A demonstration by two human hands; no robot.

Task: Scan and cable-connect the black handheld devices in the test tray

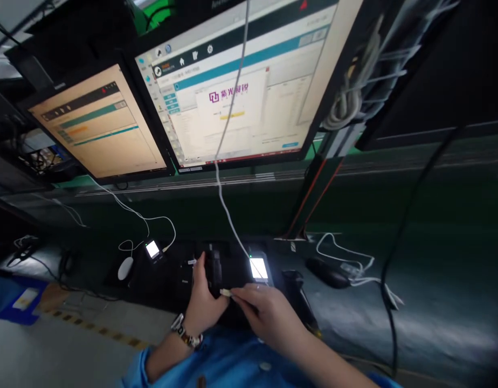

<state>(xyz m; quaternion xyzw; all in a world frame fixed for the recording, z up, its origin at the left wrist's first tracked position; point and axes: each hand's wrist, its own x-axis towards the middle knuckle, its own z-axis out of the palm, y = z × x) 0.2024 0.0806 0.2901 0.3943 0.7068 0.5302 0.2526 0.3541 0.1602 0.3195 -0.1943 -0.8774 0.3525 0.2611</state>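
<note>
My left hand (206,304), with a watch and a bracelet at the wrist, is closed around a small black device (214,267) held upright. Between the thumb and fingers of my right hand (265,310) is a pale cable plug (226,292). Its tip is at the lower edge of the device; whether it is inserted I cannot tell. Just beyond my right hand a device with a lit white screen (258,268) lies on the bench, and a white cable (228,215) hangs down to it.
Two monitors, a left one (99,124) and a larger one (233,102), stand behind the bench. To the left are another lit device (152,249) and a white mouse (125,268). A black mouse (327,272) and a black hanging cable (394,269) are on the right.
</note>
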